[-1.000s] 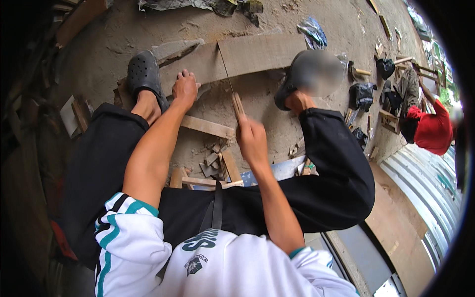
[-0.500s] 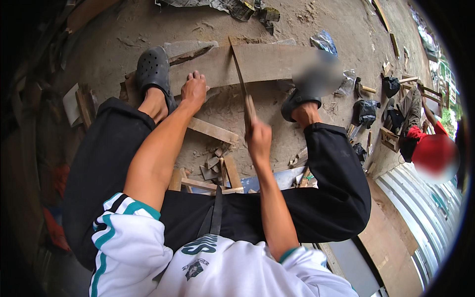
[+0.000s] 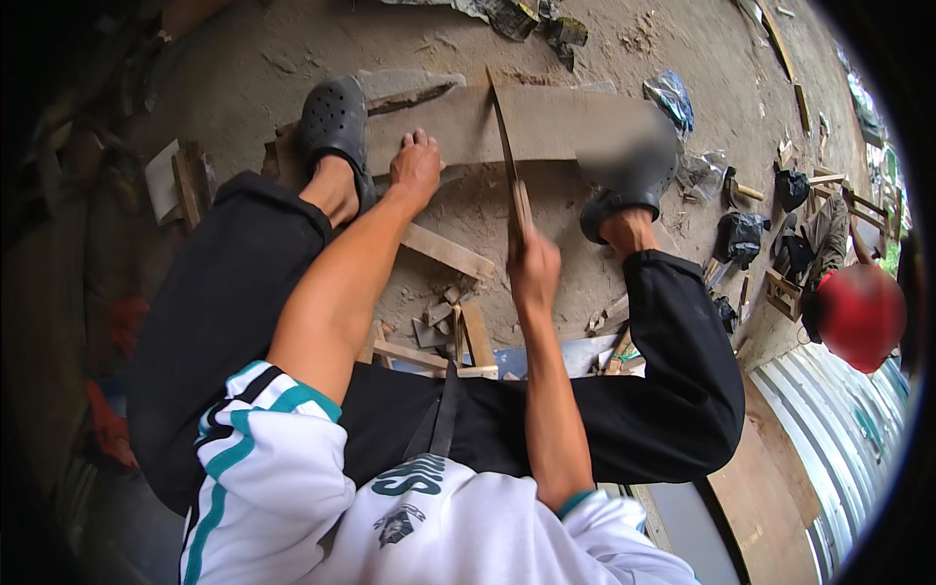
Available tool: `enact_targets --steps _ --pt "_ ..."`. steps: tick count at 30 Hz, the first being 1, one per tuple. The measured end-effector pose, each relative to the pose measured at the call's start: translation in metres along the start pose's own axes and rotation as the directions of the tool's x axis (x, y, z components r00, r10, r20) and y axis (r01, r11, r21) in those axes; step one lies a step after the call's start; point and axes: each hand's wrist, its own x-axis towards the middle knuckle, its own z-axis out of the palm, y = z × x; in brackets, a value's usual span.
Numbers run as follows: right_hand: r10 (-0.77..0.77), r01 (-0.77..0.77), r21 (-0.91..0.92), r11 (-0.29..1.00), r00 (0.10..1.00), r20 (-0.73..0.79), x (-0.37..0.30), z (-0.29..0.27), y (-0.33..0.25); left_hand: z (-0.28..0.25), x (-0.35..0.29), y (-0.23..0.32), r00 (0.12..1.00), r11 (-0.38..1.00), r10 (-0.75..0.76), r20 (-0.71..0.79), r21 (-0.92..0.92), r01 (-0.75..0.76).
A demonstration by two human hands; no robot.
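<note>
A long wooden plank (image 3: 458,132) lies crosswise in front of me, under my two dark clogs. My left hand (image 3: 417,164) is pressed on its near edge, fingers over the top and thumb at the edge, left of the saw. My right hand (image 3: 535,268) is closed around the handle of a handsaw (image 3: 506,146). The narrow blade crosses the plank between my feet, its tip past the far edge. The left clog (image 3: 334,119) rests on the plank's left part; the right clog (image 3: 624,190) is at its right end, partly blurred.
Under my legs lie a loose board (image 3: 448,252) and several wood offcuts (image 3: 476,331). A hammer (image 3: 746,190) and black plastic bags (image 3: 743,239) lie to the right. Farther right is a person in red (image 3: 858,312), near corrugated metal sheets (image 3: 819,409).
The whole view has shifted, so the scene sits farther right in the picture. Against the plank, my right hand has drawn the saw slightly toward me. My left hand stays on the plank.
</note>
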Motion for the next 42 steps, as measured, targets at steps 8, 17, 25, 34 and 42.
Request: enact_targets --steps 8,17,25,34,42 --pt "-0.038 0.039 -0.029 0.999 0.999 0.012 0.042 0.005 0.009 0.008 -0.002 0.014 1.000 1.000 0.013 0.007 -0.009 -0.013" --pt "-0.028 0.028 -0.043 0.999 1.000 0.001 0.044 0.005 0.011 -0.004 0.008 0.009 0.998 0.999 0.047 0.042 0.014 -0.047" --pt "-0.028 0.028 0.003 1.000 0.998 0.063 -0.035 -0.016 0.003 0.014 -0.005 -0.008 1.000 0.997 0.017 -0.011 0.074 -0.016" --pt "0.079 -0.082 0.036 0.996 0.994 0.072 -0.047 -0.028 -0.002 0.006 -0.006 -0.003 1.000 0.998 -0.001 -0.005 0.068 0.001" --pt "-0.037 0.035 0.029 0.999 0.998 0.056 -0.038 -0.011 0.024 -0.007 0.000 -0.003 0.998 0.996 0.023 0.056 0.084 -0.028"
